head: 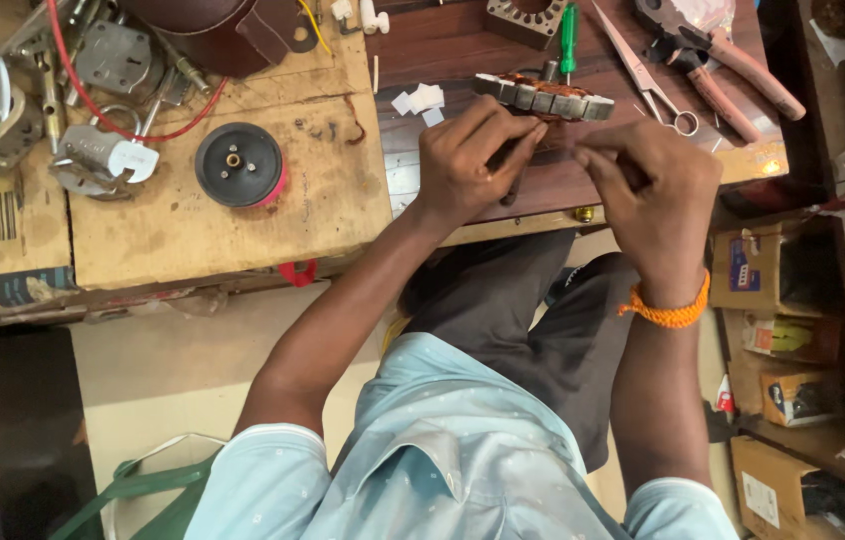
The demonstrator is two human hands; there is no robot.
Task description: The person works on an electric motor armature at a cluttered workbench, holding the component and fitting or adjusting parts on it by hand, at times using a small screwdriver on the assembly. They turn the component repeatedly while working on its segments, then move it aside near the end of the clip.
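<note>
Containers first: open cardboard boxes [773, 275] sit on the shelves at 3 to 4 o'clock, packaged goods inside, contents too small to tell.

Your left hand [470, 160] is curled, fingers pinched on a dark slim tool [513, 178] that runs down toward the bench [243, 230] edge; fingertips point to 1 o'clock, touching the near rim of the motor stator [543, 97]. Your right hand [655, 185] is also curled tight, fingertips drawn together at its 10 o'clock side, just beside the stator; whatever it pinches is hidden, cannot tell. An orange thread band [665, 312] wraps that wrist. Both forearms come up from 6 o'clock, elbows spread.

The stator, a ring of grey laminations with copper windings, lies tilted on the dark wood at 12 o'clock, just past both hands.

Room: scissors [648, 75] and red-handled pliers [718, 60] crowd 1 o'clock, green screwdriver [569, 30] right behind the stator, white paper scraps [420, 100] at 11 o'clock. A black round disc [239, 163] sits well apart at 9 o'clock, a red wire [123, 120] looping beyond it. The bench edge runs right under your wrists, open floor below at 7 o'clock.
</note>
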